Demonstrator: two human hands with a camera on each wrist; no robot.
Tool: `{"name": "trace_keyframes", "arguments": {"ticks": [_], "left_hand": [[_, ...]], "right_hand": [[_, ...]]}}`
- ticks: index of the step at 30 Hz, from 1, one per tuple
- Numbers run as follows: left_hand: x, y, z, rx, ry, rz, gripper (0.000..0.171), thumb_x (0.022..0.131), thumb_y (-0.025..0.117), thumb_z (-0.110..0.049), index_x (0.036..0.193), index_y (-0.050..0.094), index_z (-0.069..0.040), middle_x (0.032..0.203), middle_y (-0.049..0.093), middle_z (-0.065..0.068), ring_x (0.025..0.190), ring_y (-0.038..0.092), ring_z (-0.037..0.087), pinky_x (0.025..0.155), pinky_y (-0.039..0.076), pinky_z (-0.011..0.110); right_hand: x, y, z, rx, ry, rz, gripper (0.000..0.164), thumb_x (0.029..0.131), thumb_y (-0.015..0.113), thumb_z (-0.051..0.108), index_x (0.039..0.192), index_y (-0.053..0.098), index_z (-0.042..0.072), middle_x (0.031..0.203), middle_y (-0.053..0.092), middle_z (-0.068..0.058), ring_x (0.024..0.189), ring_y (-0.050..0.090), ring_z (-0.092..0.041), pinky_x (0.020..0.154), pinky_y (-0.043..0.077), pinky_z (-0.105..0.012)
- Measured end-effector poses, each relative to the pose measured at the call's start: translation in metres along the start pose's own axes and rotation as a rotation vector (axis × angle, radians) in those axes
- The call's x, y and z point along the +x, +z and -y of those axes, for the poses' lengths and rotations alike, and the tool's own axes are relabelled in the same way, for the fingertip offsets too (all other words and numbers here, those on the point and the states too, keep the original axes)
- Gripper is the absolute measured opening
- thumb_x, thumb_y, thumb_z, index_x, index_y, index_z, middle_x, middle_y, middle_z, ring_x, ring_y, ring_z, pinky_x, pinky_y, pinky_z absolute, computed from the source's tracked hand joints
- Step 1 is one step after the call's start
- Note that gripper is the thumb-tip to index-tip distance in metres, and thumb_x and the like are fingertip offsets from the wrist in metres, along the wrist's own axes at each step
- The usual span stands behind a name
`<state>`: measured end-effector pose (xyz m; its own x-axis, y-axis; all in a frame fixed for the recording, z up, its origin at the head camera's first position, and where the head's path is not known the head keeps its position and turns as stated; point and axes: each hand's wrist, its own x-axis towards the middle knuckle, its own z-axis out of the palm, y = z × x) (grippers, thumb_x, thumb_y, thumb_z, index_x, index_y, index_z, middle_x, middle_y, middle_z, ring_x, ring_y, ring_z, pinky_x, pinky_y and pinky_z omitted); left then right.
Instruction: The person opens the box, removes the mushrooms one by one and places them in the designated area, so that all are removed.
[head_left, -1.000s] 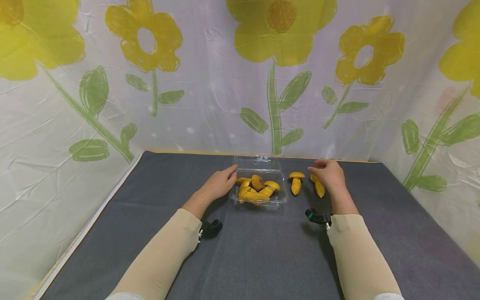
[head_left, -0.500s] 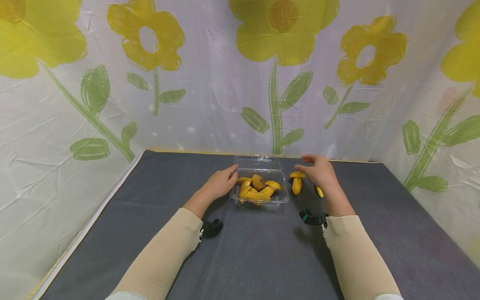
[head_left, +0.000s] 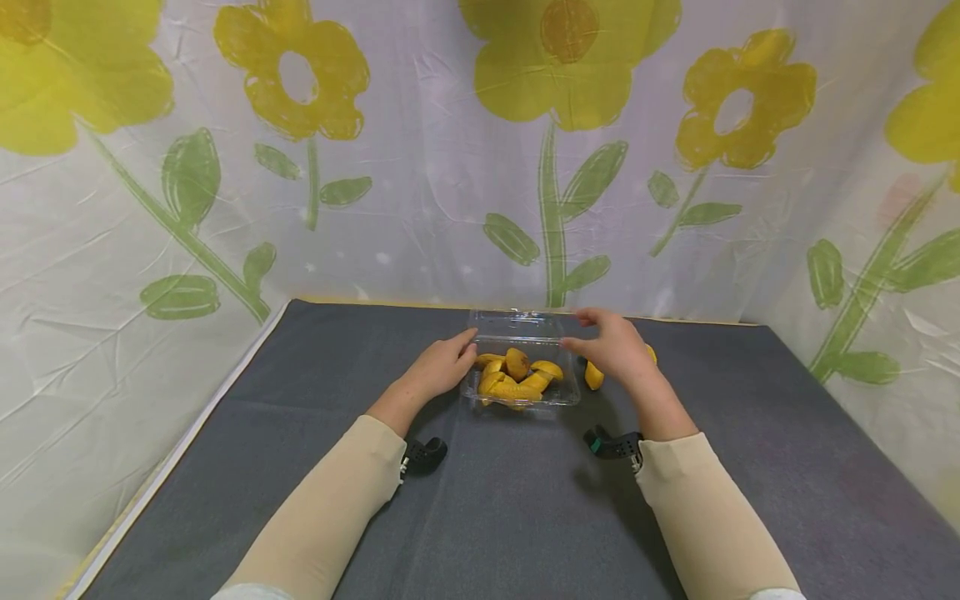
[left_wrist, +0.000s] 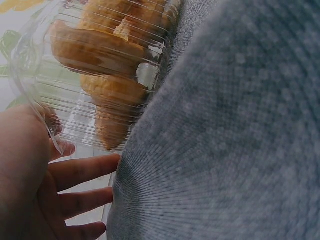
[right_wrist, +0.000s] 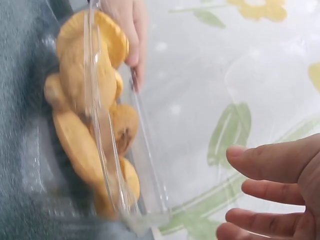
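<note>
A clear plastic clamshell container (head_left: pixel 558 398) stands on the dark cloth with its lid (head_left: pixel 517 322) raised at the back. Several yellow-brown mushrooms (head_left: pixel 517 390) lie inside, seen through the wall in both wrist views. At the container's left back corner is my left hand (head_left: pixel 433 372); thumb and index finger (left_wrist: pixel 62 149) pinch the rim while the other fingers stretch out straight. My right hand (head_left: pixel 617 348) hovers by the right back corner, fingers spread and holding nothing. Below it a mushroom (head_left: pixel 593 377) shows partly, and another mushroom (head_left: pixel 651 353) peeks out behind the hand.
Dark grey cloth (head_left: pixel 375 533) covers the table. A pale curtain (head_left: pixel 420 208) with painted yellow flowers hangs behind and along both sides. Black wrist camera mounts (head_left: pixel 426 456) sit under both forearms, close above the cloth.
My right hand has moved left, from above the outer mushroom, past the nearer one, to the container's right back corner. The left hand and the mushrooms have stayed in place.
</note>
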<state>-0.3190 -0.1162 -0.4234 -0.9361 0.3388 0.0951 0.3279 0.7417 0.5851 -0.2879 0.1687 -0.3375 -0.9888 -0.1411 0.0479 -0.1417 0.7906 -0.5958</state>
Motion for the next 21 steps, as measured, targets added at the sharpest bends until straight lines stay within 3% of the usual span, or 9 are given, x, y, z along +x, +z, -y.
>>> {"name": "trace_keyframes", "arguments": {"ticks": [7, 16, 21], "left_hand": [[0.0, 0.0, -0.001, 0.002, -0.005, -0.001, 0.054, 0.112, 0.038, -0.028, 0.162, 0.033, -0.009, 0.06, 0.044, -0.001, 0.048, 0.034, 0.014, 0.056, 0.036, 0.035], [-0.002, -0.001, -0.003, -0.002, -0.002, 0.009, 0.054, 0.113, 0.037, -0.029, 0.162, 0.032, -0.009, 0.059, 0.043, -0.001, 0.046, 0.032, 0.014, 0.055, 0.036, 0.035], [-0.002, 0.0, -0.003, -0.002, -0.004, 0.013, 0.054, 0.113, 0.037, -0.03, 0.163, 0.032, -0.01, 0.058, 0.044, -0.001, 0.046, 0.031, 0.014, 0.054, 0.036, 0.034]], "right_hand": [[-0.007, 0.006, 0.015, -0.01, -0.088, 0.046, 0.057, 0.097, 0.074, 0.031, 0.146, 0.057, 0.008, 0.146, 0.055, -0.018, 0.108, 0.064, -0.034, 0.09, 0.051, -0.051], [-0.013, 0.014, 0.03, -0.032, -0.18, 0.113, 0.057, 0.095, 0.077, 0.029, 0.145, 0.059, 0.008, 0.145, 0.055, -0.015, 0.089, 0.066, -0.023, 0.073, 0.055, -0.041], [-0.014, 0.022, 0.036, -0.052, -0.24, 0.144, 0.054, 0.093, 0.079, 0.025, 0.141, 0.062, 0.005, 0.142, 0.057, -0.016, 0.082, 0.065, -0.021, 0.073, 0.055, -0.04]]}}
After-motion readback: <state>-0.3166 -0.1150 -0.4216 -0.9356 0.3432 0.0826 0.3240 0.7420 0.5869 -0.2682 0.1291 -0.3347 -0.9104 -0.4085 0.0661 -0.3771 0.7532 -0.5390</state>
